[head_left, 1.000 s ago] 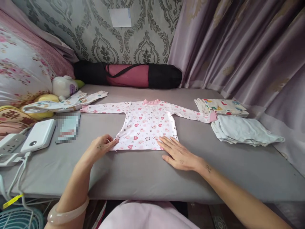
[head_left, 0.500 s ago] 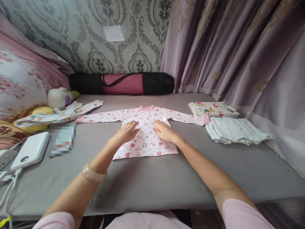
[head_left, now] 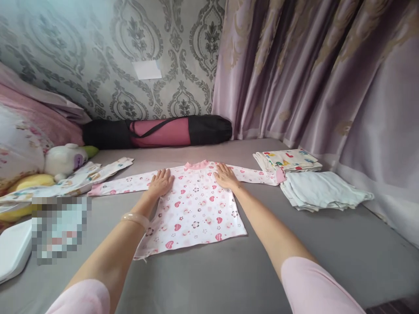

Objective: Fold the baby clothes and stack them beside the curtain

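Observation:
A small white shirt (head_left: 196,209) with pink hearts and flowers lies spread flat, its pink collar at the far side and both sleeves stretched outward. My left hand (head_left: 161,182) rests flat on the shirt where the left sleeve meets the body, fingers spread. Flat on the opposite shoulder lies my right hand (head_left: 225,176), its fingers extended. Neither hand holds anything. The right cuff touches the folded clothes beside it.
On the right are a folded patterned garment (head_left: 290,160) and folded pale cloths (head_left: 324,189). A rolled black and red bag (head_left: 160,132) lies along the wall. Leftward are a plush toy (head_left: 65,160), a patterned garment (head_left: 75,183) and a white device (head_left: 15,248).
Both hands have moved apart and outward, from above the shirt's middle to its shoulders, and now lie flat. The camera view has shifted, and the shirt appears larger and nearer.

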Motion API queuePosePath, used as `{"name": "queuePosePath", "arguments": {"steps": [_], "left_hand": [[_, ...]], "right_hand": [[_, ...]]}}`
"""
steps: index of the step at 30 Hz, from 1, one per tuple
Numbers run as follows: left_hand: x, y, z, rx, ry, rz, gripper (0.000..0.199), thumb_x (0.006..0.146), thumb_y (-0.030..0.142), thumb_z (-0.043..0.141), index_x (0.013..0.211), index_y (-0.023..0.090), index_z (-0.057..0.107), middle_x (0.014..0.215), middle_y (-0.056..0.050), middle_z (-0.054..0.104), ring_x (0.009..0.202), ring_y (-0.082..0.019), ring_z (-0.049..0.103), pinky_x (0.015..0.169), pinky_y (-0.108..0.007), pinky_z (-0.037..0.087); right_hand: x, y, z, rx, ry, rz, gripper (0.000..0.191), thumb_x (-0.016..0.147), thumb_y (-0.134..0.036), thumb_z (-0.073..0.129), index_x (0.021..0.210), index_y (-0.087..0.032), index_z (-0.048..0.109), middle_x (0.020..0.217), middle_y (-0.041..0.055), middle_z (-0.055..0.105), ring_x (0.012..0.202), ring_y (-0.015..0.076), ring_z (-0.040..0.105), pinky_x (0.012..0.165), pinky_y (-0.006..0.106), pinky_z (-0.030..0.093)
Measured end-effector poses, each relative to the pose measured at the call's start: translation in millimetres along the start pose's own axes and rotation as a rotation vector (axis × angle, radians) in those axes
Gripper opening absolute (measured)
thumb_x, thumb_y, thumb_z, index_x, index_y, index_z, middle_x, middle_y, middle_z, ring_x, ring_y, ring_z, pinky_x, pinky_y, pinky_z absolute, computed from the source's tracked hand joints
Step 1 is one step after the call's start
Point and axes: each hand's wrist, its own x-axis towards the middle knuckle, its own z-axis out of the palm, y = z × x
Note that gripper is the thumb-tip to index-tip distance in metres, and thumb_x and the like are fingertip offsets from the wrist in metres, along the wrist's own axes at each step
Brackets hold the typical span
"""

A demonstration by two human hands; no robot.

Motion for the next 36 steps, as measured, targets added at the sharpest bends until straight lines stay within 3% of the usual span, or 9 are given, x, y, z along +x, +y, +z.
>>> {"name": "queuePosePath", "arguments": {"steps": [3, 6, 10, 13, 18, 24, 30, 36], "left_hand": [[2.9, -5.7, 5.3, -0.03, -0.082, -0.043, 0.062, 0.098, 0.044, 0.019, 0.151, 0.012, 0.027, 0.16, -0.015, 0.024, 0.147, -0.033, 0.021, 0.116, -0.053, 0.021], [2.3, -19.3, 5.8, -0.069, -0.097, -0.06, 0.065, 0.098, 0.047, 0.017, 0.152, 0.012, 0.028, 0.16, -0.014, 0.025, 0.148, -0.031, 0.019, 0.117, -0.053, 0.019], [-5.3, -42.8, 11.9, -0.04, 0.063, -0.153, 0.065, 0.098, 0.047, 0.015, 0.15, 0.012, 0.033, 0.158, -0.017, 0.027, 0.147, -0.034, 0.02, 0.115, -0.058, 0.017], [-6.2, -51.5, 14.0, -0.021, 0.014, -0.18, 0.067, 0.097, 0.049, 0.015, 0.151, 0.013, 0.032, 0.158, -0.018, 0.027, 0.146, -0.035, 0.023, 0.114, -0.058, 0.02], [-7.9, -61.5, 4.1, 0.014, -0.066, -0.146, 0.069, 0.094, 0.053, 0.017, 0.148, 0.014, 0.035, 0.156, -0.018, 0.031, 0.145, -0.034, 0.026, 0.112, -0.058, 0.024], [-30.7, -104.7, 0.6, 0.029, 0.111, -0.432, 0.076, 0.093, 0.053, 0.015, 0.138, 0.0, 0.046, 0.146, -0.029, 0.041, 0.138, -0.042, 0.033, 0.11, -0.059, 0.026], [-30.1, -137.3, -12.7, 0.053, 0.006, -0.467, 0.072, 0.094, 0.05, 0.02, 0.135, -0.002, 0.048, 0.144, -0.031, 0.043, 0.136, -0.041, 0.039, 0.108, -0.057, 0.029], [-27.2, -147.6, -7.6, 0.087, 0.036, -0.466, 0.071, 0.095, 0.048, 0.02, 0.137, -0.003, 0.045, 0.147, -0.032, 0.039, 0.137, -0.041, 0.037, 0.107, -0.056, 0.032]], "right_hand": [[-0.9, 9.3, -4.4, 0.123, -0.076, -0.02, 0.066, 0.1, -0.048, 0.014, 0.155, -0.013, 0.021, 0.164, 0.0074, 0.01, 0.15, 0.0215, 0.006, 0.121, 0.039, 0.007], [-6.2, 26.2, -14.4, 0.217, -0.035, -0.028, 0.071, 0.099, -0.051, 0.001, 0.155, -0.012, 0.021, 0.163, 0.0078, 0.012, 0.15, 0.0169, 0.008, 0.12, 0.035, 0.011], [-22.1, 51.8, -10.5, 0.027, 0.081, 0.089, 0.068, 0.1, -0.049, 0.009, 0.154, -0.01, 0.024, 0.163, 0.0095, 0.014, 0.15, 0.0206, 0.006, 0.121, 0.042, 0.003], [-30.8, 62.0, -1.2, -0.077, 0.07, 0.12, 0.065, 0.101, -0.046, 0.013, 0.154, -0.011, 0.023, 0.162, 0.0092, 0.018, 0.15, 0.0219, 0.01, 0.12, 0.044, 0.006], [-30.9, 63.6, 1.7, -0.092, 0.058, 0.122, 0.065, 0.1, -0.046, 0.014, 0.155, -0.011, 0.022, 0.162, 0.0079, 0.018, 0.149, 0.0221, 0.011, 0.12, 0.044, 0.008], [-29.4, 65.9, 3.0, -0.112, 0.081, 0.111, 0.065, 0.1, -0.047, 0.012, 0.155, -0.013, 0.023, 0.162, 0.0077, 0.019, 0.149, 0.0216, 0.012, 0.12, 0.044, 0.009], [-23.7, 72.5, 9.0, -0.172, 0.094, 0.118, 0.064, 0.1, -0.045, 0.013, 0.154, -0.013, 0.024, 0.161, 0.0089, 0.022, 0.149, 0.0222, 0.015, 0.12, 0.045, 0.011], [-21.5, 70.7, 8.4, -0.15, 0.088, 0.124, 0.064, 0.1, -0.045, 0.015, 0.154, -0.012, 0.025, 0.161, 0.0091, 0.021, 0.149, 0.0223, 0.014, 0.12, 0.046, 0.01]]}}
